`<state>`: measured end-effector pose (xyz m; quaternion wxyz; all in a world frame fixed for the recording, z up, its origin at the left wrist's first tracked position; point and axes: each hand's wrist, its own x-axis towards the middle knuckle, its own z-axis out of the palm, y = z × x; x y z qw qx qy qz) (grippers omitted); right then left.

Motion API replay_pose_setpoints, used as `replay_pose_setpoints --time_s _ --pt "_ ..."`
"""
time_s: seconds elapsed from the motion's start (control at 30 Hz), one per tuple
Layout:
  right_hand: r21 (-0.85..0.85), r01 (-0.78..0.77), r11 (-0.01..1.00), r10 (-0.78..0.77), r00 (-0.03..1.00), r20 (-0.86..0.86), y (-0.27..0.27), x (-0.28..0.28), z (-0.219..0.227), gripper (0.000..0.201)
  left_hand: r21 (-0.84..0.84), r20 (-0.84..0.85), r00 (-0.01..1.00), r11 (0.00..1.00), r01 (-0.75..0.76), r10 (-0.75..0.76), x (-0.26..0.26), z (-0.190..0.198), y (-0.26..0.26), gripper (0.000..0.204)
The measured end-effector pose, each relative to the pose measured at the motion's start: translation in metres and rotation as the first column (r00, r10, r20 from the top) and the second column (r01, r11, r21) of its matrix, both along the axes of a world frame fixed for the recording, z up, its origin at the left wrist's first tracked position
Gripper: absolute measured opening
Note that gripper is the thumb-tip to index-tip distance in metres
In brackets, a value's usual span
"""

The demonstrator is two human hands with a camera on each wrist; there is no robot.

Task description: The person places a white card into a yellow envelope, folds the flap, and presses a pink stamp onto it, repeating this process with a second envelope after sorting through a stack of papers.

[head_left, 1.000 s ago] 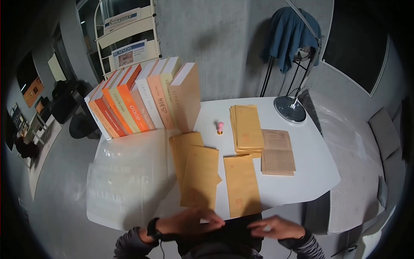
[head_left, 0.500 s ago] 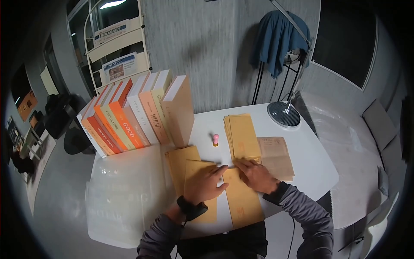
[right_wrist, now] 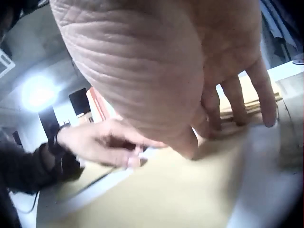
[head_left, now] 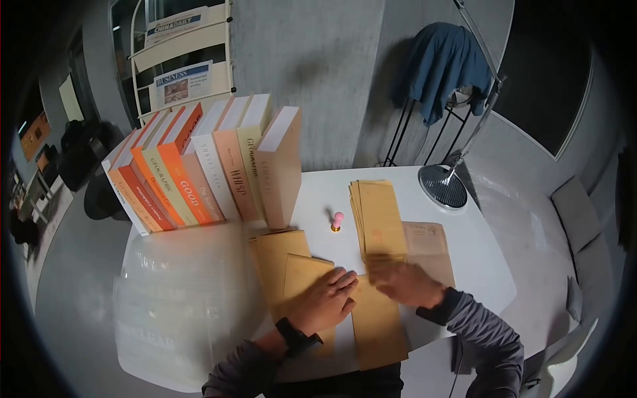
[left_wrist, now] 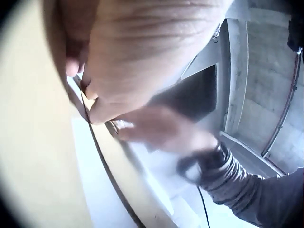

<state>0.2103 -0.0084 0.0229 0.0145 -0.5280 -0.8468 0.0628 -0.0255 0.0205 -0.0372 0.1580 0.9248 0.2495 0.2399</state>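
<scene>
My left hand (head_left: 325, 302) rests at the upper left edge of a single tan envelope (head_left: 379, 328), its fingers bent loosely. Across the top of that envelope lies my right hand (head_left: 408, 284), with its fingers reaching down onto the paper in the right wrist view. Whether either hand pinches the paper is not plain. Above them is a stack of tan envelopes (head_left: 383, 219). Two overlapping envelopes (head_left: 302, 272) lie partly under my left hand and forearm. A brown printed booklet (head_left: 428, 240) is partly covered by my right hand.
A pink-handled stamp (head_left: 338, 221) stands between the envelope groups. Upright books (head_left: 229, 166) line the back left of the white table (head_left: 488, 265), with clear plastic bags (head_left: 166, 318) in front. A lamp base (head_left: 442, 188) is at the back right.
Both hands have come up from the table's front edge onto the envelopes. Since the middle frame, my right hand has shifted slightly and its fingers have drawn in; the head view has also shifted.
</scene>
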Motion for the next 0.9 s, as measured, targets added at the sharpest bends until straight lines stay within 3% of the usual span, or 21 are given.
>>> replay_pose_setpoints --time_s 0.03,0.07,0.1,0.17,0.27,0.37,0.5,0.57,0.67,0.77,0.87,0.9 --pt "-0.110 0.030 0.993 -0.019 0.995 0.096 0.013 0.001 0.012 0.028 0.003 0.016 1.000 1.000 -0.006 0.006 0.001 -0.001 -0.001 0.042" --pt "-0.024 0.043 0.999 -0.042 0.998 0.045 0.028 0.003 0.012 0.023 -0.012 0.011 1.000 1.000 0.002 -0.002 0.000 0.002 0.000 0.043" --pt "0.010 0.089 0.996 -0.086 0.984 -0.158 0.044 0.002 0.011 0.024 -0.027 0.007 1.000 1.000 0.010 -0.009 -0.001 0.006 0.001 0.043" --pt "0.040 0.195 0.980 -0.143 0.831 -0.538 0.077 -0.006 0.005 0.026 -0.054 0.025 1.000 0.999 0.002 0.000 -0.001 0.005 0.002 0.045" --pt "0.232 0.217 0.948 -0.072 0.857 -0.510 0.119 -0.026 -0.011 0.030 -0.096 0.068 0.997 0.995 -0.026 0.033 0.000 -0.015 0.004 0.050" --pt "0.106 0.237 0.966 -0.151 0.842 -0.517 0.135 -0.044 -0.020 0.028 -0.146 0.082 0.996 0.989 -0.015 0.027 0.003 -0.029 0.008 0.053" --pt "0.089 0.288 0.953 -0.201 0.828 -0.523 0.142 -0.048 -0.034 0.023 -0.214 0.094 0.995 0.977 0.005 0.016 0.001 -0.023 0.008 0.057" --pt "0.100 0.320 0.942 -0.228 0.831 -0.508 0.132 -0.046 -0.029 0.019 -0.253 0.090 0.996 0.967 0.010 0.013 -0.001 -0.023 0.009 0.058" --pt "0.081 0.319 0.944 -0.203 0.759 -0.618 0.098 -0.038 -0.009 0.015 -0.286 0.068 0.997 0.958 -0.011 0.031 -0.001 -0.024 0.010 0.060" --pt "-0.096 0.267 0.959 -0.280 0.839 -0.466 0.042 -0.039 0.026 0.014 -0.299 0.054 0.998 0.954 -0.016 0.034 0.000 -0.020 0.008 0.062" --pt "-0.031 0.154 0.988 -0.152 0.891 -0.428 0.010 -0.031 0.006 0.016 -0.314 0.064 0.997 0.949 -0.016 0.038 0.000 -0.019 0.009 0.063" --pt "-0.056 0.182 0.982 -0.187 0.870 -0.457 0.004 -0.033 0.006 0.017 -0.320 0.069 0.997 0.947 -0.017 0.042 0.000 -0.018 0.010 0.064"
